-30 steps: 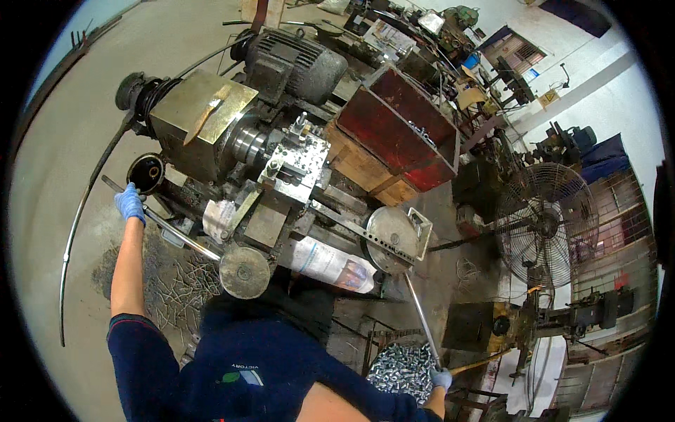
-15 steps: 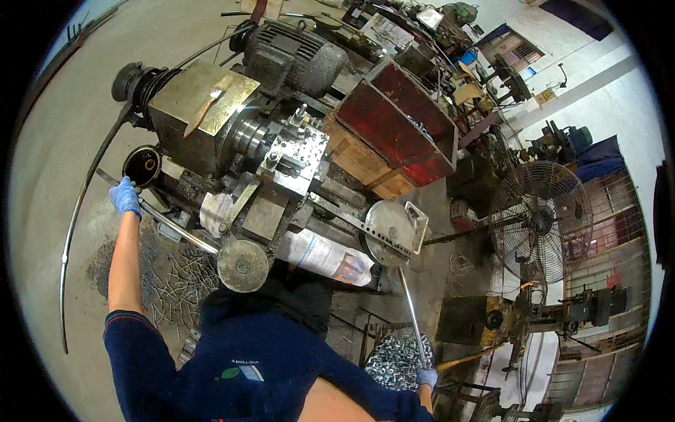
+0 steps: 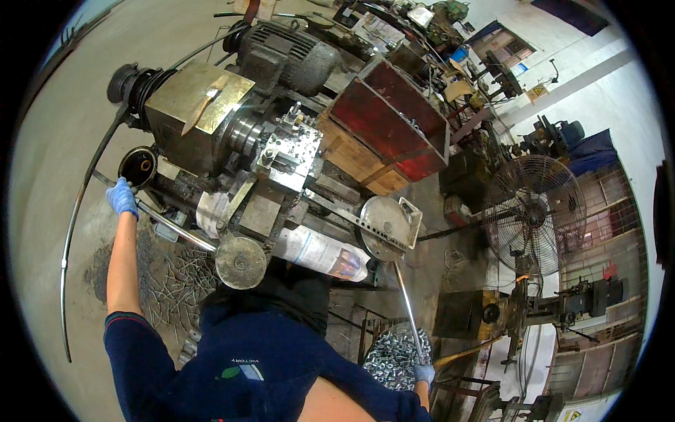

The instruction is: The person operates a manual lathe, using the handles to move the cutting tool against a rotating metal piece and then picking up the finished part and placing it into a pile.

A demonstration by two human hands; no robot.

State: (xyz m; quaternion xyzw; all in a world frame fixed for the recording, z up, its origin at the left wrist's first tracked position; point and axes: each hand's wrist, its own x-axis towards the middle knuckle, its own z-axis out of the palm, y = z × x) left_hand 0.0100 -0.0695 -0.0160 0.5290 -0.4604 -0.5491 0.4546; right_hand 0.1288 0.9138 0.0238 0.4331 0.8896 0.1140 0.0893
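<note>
Head view: two gloved hands, left hand and right hand, each clenched around one steel lever.

Left hand gloved, arm stretched forward — fist closed, right hand gloved, low, gripping

Even, soft daylight fills the workshop, brightest on the pale floor beyond the left hand and on the white wall far above the right hand. Shadows are weak and diffuse; the darkest patch lies under the lathe, between the two hands. A mild sheen sits on the steel rod rising from the right hand. Focus is fairly sharp in the middle and softens outward. Fisheye distortion bends straight edges strongly near the rim, and a black circular vignette cuts off the corners.
</note>
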